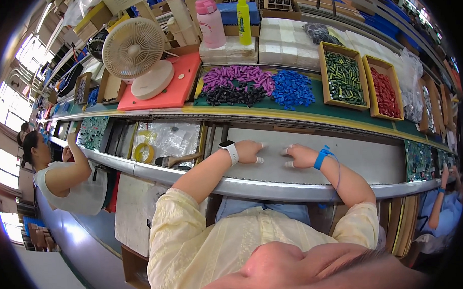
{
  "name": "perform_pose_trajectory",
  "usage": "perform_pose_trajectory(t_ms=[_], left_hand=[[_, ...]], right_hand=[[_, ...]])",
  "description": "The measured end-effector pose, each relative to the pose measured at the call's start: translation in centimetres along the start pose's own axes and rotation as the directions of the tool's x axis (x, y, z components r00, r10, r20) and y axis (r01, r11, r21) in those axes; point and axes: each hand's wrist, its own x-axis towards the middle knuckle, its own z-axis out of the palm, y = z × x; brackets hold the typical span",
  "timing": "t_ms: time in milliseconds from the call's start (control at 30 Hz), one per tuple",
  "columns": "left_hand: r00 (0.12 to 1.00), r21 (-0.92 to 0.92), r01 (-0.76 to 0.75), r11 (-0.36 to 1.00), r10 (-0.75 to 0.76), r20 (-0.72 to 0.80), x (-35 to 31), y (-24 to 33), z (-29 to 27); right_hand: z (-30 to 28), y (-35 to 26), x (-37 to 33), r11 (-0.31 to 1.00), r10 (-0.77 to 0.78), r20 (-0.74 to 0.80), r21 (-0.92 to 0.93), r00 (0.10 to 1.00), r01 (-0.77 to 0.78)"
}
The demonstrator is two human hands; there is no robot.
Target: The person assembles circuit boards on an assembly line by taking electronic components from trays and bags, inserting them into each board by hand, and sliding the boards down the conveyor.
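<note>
Grey panel [344,158] lies behind the metal rail [274,190], beneath your left hand [248,151] and right hand [303,156], fingers parted, seemingly holding nothing. Beyond its right edge, a circuit board [421,161] looks populated; farther, blue parts [292,87] lie loose by the tabletop's [317,91] near edge. Progress, I cannot tell.

White fan [135,48] stands on coral-red board [168,99], base near left edge. Pink bottle [211,27] and yellow-green bottle [244,23] upright on white block [228,54], pink toward left edge. Yellow tape roll [138,156] near shallow tray's [203,137] lower left corner; brush [180,159] along its lower edge.
</note>
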Motion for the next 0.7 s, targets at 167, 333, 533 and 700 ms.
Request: perform_pose_trajectory(t_ms=[167,333,533,700], left_hand=[[1.0,-0.014,-0.004,1.0,0.004,-0.018,-0.3,0.4,-0.4],[1.0,0.007,-0.005,1.0,0.005,0.003,-0.4,0.7,-0.7],[0.999,0.032,-0.002,0.999,0.0,0.047,0.0,0.5,-0.3],[0.999,0.03,-0.016,0.999,0.014,0.05,-0.1,0.4,-0.3]], right_hand=[[0.3,0.2,-0.1,1.0,-0.022,-0.032,-0.009,0.999,0.022],[0.3,0.4,-0.1,1.0,0.008,0.003,-0.028,1.0,-0.008],[0.8,1.1,-0.1,1.0,-0.014,-0.043,-0.003,0.999,0.014],[0.1,0.2,-0.1,0.999,0.044,0.022,-0.017,0.999,-0.044]])
